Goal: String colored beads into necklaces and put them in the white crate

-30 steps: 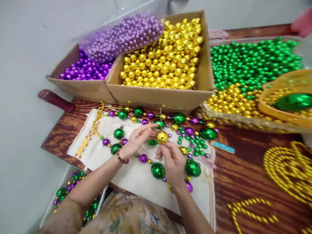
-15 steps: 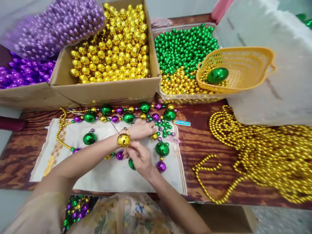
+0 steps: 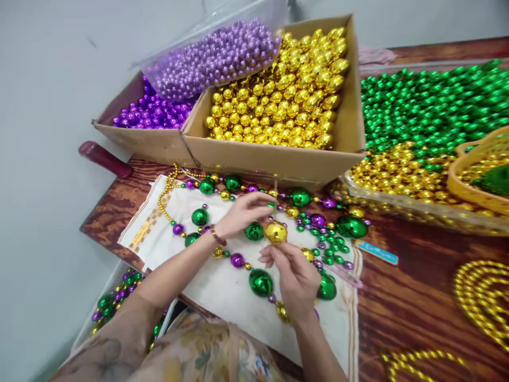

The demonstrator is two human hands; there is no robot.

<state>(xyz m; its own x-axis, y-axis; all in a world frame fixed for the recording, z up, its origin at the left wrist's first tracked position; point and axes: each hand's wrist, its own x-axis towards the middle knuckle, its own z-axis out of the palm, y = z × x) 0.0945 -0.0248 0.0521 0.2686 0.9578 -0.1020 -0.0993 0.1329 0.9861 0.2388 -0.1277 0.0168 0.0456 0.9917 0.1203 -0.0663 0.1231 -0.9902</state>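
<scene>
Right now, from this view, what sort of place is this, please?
Likely a bead-stringing workshop: a cardboard box holds many gold beads, and a strand of mixed beads lies on a white cloth.

Bright, cool, fairly even light, looks overhead: white highlights on the gold bead and large green bead. Shadows on the white cloth soft. Plastic bag has hazy glare. Center reasonably readable, fine detail soft. Right side worst: green bead pile smeared, stretched wide-angle; yellow basket and gold strands blurred.
</scene>
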